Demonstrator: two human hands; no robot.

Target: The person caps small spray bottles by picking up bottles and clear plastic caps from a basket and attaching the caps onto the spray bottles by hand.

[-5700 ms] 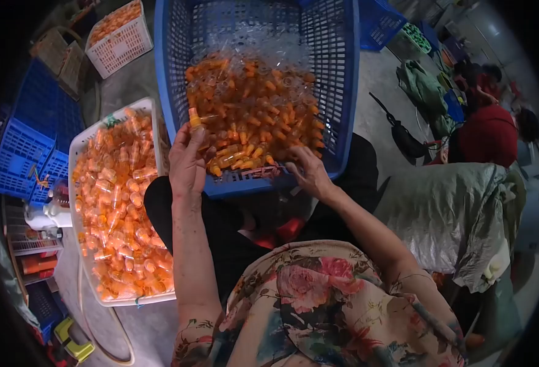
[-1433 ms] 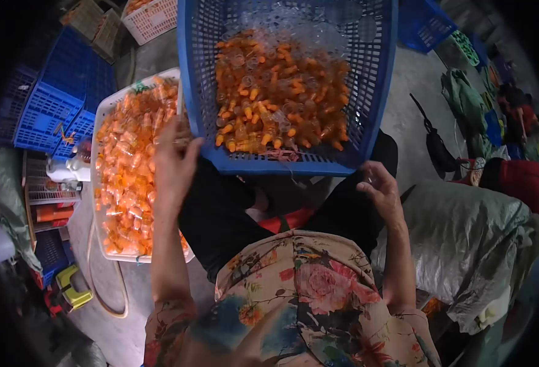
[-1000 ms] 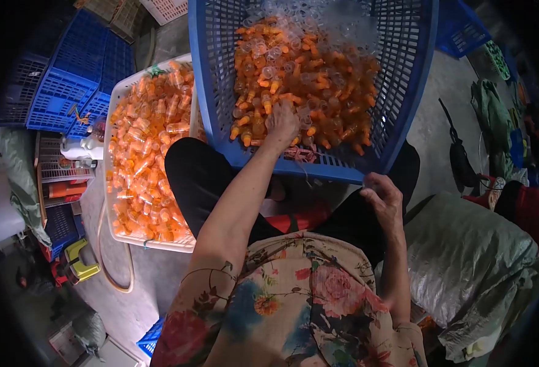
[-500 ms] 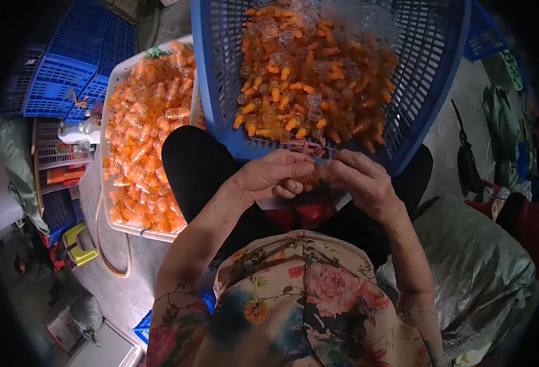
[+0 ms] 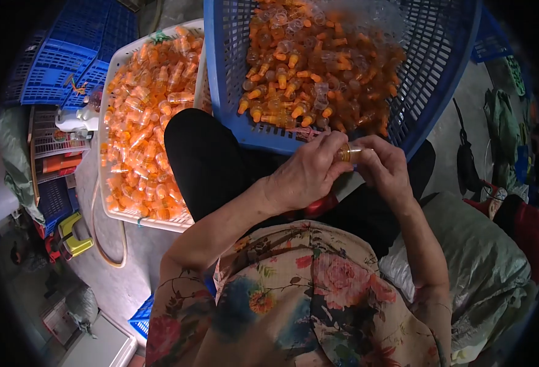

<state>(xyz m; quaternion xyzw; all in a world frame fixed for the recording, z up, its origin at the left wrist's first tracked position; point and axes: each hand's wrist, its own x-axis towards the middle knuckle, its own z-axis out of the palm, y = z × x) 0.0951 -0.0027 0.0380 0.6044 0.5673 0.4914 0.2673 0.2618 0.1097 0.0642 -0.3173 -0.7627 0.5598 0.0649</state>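
Between my two hands is a small orange bottle (image 5: 346, 153) with a clear end, lying roughly sideways. The fingers and thumb of my left hand (image 5: 303, 171) are closed around its orange part. My right hand (image 5: 387, 170) pinches the clear end from the other side; the fingertips partly hide it. Just beyond my hands, a blue basket (image 5: 254, 138) holds a heap of orange bottles (image 5: 282, 78) and clear plastic pieces (image 5: 321, 96). Pink string (image 5: 306, 131) lies at the basket's near edge.
Left of my knee stands a white crate (image 5: 150, 224) full of similar orange bottles. Blue crates (image 5: 58, 67) are stacked farther left, with a hose (image 5: 124, 244) on the floor. A grey-green sack (image 5: 474, 244) lies at my right.
Both hands have moved to the right and closer together, and the bottle now shows between the fingertips. The left hand has turned over more. The view has shifted slightly.
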